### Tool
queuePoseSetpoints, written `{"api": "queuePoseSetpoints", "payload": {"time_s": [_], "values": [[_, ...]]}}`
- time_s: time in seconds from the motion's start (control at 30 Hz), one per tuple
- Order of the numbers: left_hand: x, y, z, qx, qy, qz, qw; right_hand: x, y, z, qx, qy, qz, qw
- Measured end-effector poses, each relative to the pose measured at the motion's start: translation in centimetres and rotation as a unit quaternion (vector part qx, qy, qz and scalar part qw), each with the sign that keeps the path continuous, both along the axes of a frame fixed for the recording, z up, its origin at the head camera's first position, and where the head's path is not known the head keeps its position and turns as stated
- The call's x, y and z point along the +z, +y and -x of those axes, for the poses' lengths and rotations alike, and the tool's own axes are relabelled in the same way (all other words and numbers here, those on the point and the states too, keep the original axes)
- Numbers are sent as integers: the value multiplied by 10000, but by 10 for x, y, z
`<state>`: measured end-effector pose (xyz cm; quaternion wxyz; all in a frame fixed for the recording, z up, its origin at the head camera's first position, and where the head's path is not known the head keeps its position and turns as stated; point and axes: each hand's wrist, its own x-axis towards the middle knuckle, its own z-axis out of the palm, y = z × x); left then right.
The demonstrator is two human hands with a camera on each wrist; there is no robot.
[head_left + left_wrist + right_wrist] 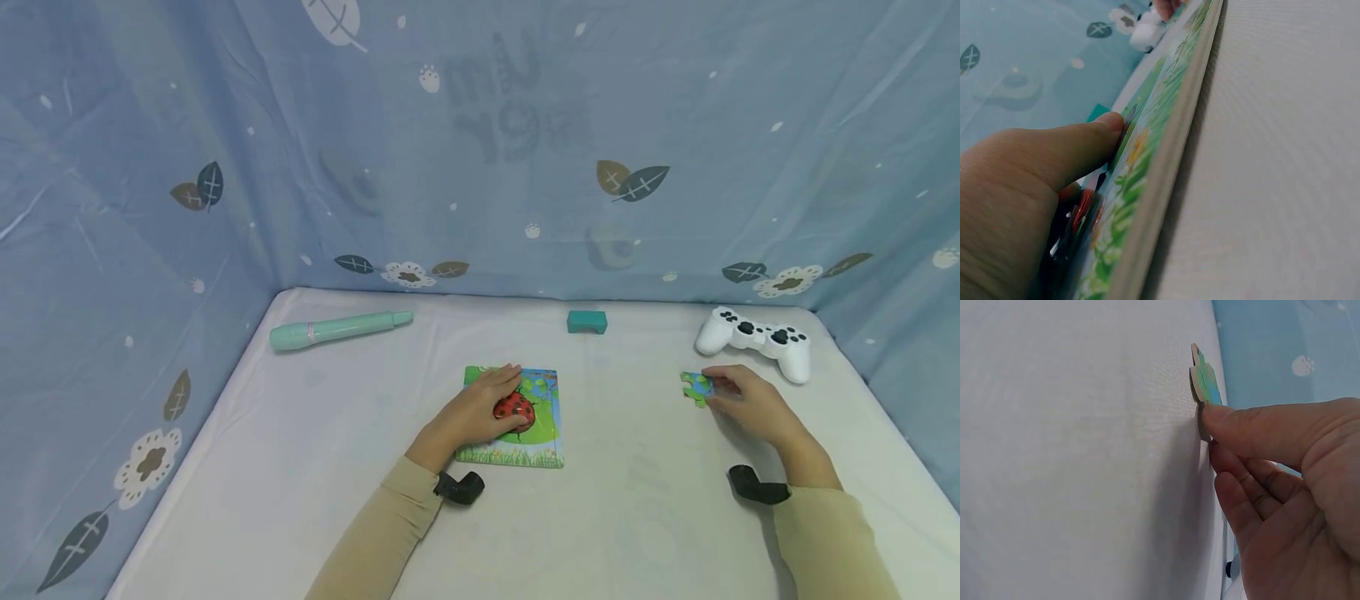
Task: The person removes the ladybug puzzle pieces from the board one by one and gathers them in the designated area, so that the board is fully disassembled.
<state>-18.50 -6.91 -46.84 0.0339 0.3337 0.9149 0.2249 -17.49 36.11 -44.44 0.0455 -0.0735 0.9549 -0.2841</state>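
Note:
A square jigsaw puzzle (542,429) with a ladybug picture lies flat in the middle of the table. The left hand (477,410) rests on its left part, fingers laid over the picture and thumb by the ladybug. From the left wrist view, the thumb touches the picture and the puzzle's thick edge (1169,162) faces the camera. Over to the right, the right hand (753,407) pinches a small green and blue jigsaw piece (697,388) between thumb and fingers. The right wrist view shows that piece (1205,381) tilted, close to the white cloth.
A white game controller (757,337) lies just beyond the right hand. Behind the puzzle sits a teal block (587,322) with a notch underneath. A mint green wand-shaped item (341,328) lies at the back left. Blue patterned curtains (480,167) border the white-covered table (622,517).

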Motion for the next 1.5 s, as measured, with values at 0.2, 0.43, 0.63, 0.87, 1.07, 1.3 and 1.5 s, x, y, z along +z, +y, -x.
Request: {"api": "queuePoseSetpoints", "payload": {"time_s": [0.2, 0.43, 0.63, 0.87, 1.07, 1.3, 1.5], "values": [[2, 0, -1, 11, 21, 10, 10000, -1, 2, 2, 87, 43, 29, 9999], [3, 0, -2, -17, 24, 11, 10000, -5, 4, 4, 202, 61, 2, 9998], [-1, 1, 0, -37, 85, 9, 10000, -2, 4, 3, 181, -35, -31, 9998], [-2, 0, 1, 31, 60, 2, 10000, 13, -15, -8, -50, -38, 180, 9998], [-1, -2, 0, 166, 68, -205, 9996, 17, -51, -9, 183, 155, 648, 9976], [-4, -6, 3, 327, 366, -476, 9977, 9, -101, 1, 702, 407, 1155, 9900], [-6, -14, 2, 466, 397, -688, 9958, 3, -148, 6, 1080, 253, 1401, 9839]]}}
